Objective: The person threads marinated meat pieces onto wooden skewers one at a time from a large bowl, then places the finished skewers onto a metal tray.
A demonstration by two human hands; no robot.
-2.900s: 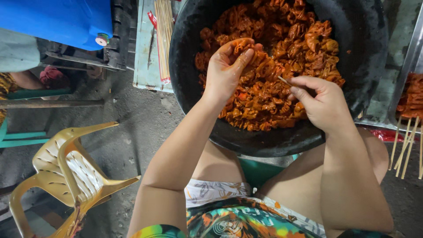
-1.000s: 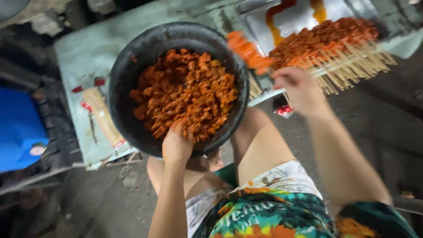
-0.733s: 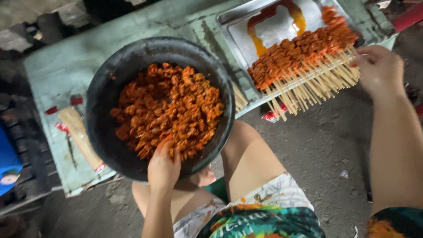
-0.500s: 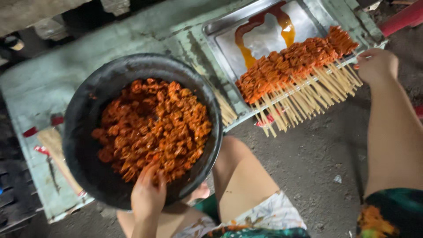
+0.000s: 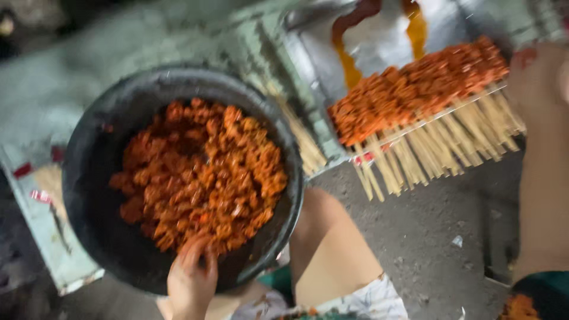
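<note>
Left hand (image 5: 191, 278) dipping loosely curled fingers into marinated meat (image 5: 198, 175) heaped in black basin (image 5: 95, 195); right hand (image 5: 536, 74) at skewer ends, grip blurred, cannot tell. Finished skewers (image 5: 415, 95) lining metal tray (image 5: 379, 41); plenty of meat left

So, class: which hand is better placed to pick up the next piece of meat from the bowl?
Left. The left hand already rests on the meat inside the bowl; the right hand is away by the skewers.
</note>
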